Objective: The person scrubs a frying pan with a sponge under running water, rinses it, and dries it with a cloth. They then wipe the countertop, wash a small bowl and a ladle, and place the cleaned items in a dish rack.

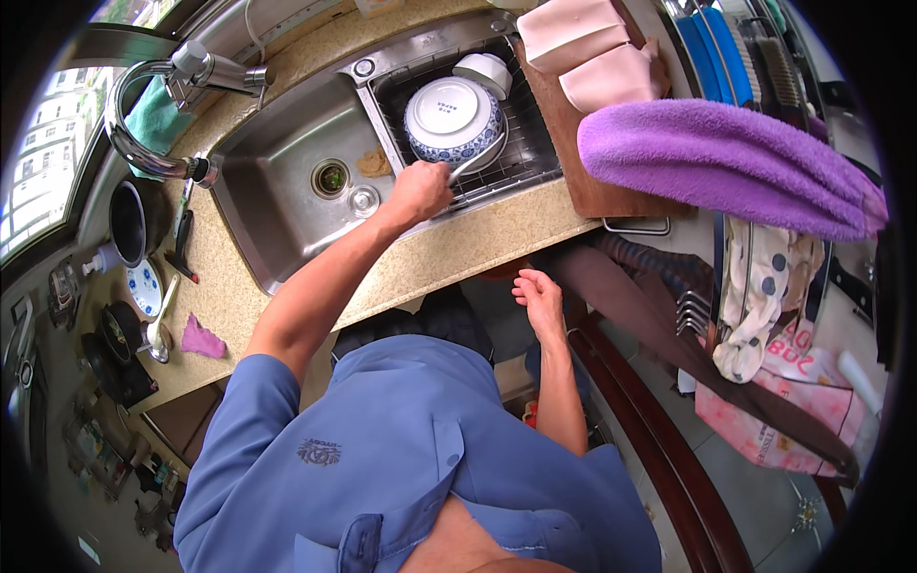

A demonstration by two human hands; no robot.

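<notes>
My left hand (423,192) reaches over the sink's front edge, its fingers closed on the slim end of a pale curved utensil (469,166). Its far part lies against an upturned blue-and-white porcelain bowl (453,114); its exact kind is unclear. The bowl rests on a wire rack (534,147) over the right basin, beside a smaller white bowl (486,73). My right hand (539,295) hangs below the counter edge, fingers loosely curled, holding nothing. Left of the bowls, the steel basin (279,172) contains a drain strainer (364,201) and a tan piece of material (374,163).
A chrome faucet (136,154) arches at the left basin. A purple towel (716,165) hangs at right, near a wooden board (548,93) and pink cloths (573,36). A black pot (132,222), a knife, a patterned dish and a pink cloth scrap (203,338) lie on the left counter.
</notes>
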